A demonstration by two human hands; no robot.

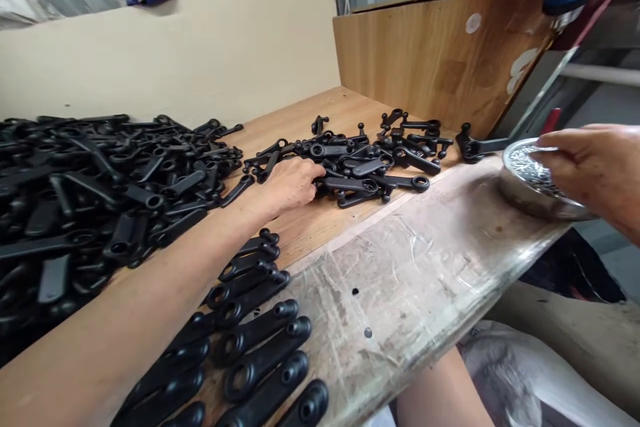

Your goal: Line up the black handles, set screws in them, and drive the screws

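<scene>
My left hand [291, 183] reaches across the wooden bench [320, 223] to a small heap of black plastic levers [360, 167], its fingers curled onto one at the heap's left edge. My right hand [590, 163] hovers at the right over a round metal bowl [525, 190] filled with small shiny metal parts, fingers bent down into it. What those fingers pinch is hidden.
A large heap of black levers [100, 187] covers the left of the bench. A neat row of levers [250, 340] lies near the front edge. A worn plate [420, 280] covers the bench front. A beige board [175, 47] and a wooden box [430, 47] stand behind.
</scene>
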